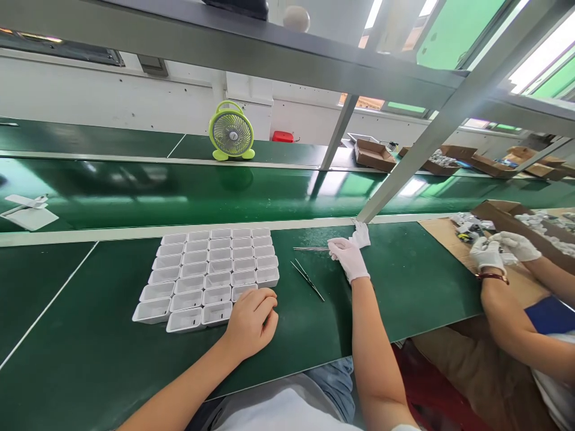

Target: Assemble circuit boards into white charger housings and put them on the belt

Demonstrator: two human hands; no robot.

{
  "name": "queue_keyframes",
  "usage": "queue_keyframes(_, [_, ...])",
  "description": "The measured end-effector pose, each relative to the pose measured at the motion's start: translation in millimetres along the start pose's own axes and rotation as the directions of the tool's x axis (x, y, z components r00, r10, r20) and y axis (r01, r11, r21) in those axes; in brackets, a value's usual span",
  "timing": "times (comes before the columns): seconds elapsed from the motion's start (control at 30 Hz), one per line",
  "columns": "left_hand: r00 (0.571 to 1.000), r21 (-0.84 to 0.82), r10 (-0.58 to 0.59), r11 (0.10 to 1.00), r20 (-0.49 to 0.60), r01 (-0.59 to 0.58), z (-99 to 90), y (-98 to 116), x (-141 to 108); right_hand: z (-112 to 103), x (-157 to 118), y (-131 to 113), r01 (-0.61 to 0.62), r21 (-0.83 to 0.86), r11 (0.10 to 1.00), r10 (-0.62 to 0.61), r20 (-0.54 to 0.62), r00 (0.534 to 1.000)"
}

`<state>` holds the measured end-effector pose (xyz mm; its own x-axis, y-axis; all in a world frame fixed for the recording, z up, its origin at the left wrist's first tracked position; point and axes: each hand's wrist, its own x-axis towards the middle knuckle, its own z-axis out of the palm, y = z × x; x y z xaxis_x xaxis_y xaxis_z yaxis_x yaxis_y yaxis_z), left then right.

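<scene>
Right of the trays (218,280), my gloved right hand (348,257) pinches a thin tool (309,248), fingers closed; nearer the trays lie tweezers (308,279). At the trays' near right corner rests my bare left hand (252,320), half curled; I can't tell if it holds anything. Several near trays show dark bits (221,316); most farther ones look bare, so I judge it's early.
</scene>
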<state>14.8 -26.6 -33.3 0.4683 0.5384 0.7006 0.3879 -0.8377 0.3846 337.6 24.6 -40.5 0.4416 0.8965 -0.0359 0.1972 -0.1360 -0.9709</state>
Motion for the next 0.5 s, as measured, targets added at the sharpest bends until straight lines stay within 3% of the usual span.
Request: queue_keyframes(0.5, [1.000,0.013,-0.004,1.000,0.004,0.004,-0.9,-0.4,1.3,-7.9,2.4,2.2,-0.003,0.012,1.000,0.003,-0.028,1.000])
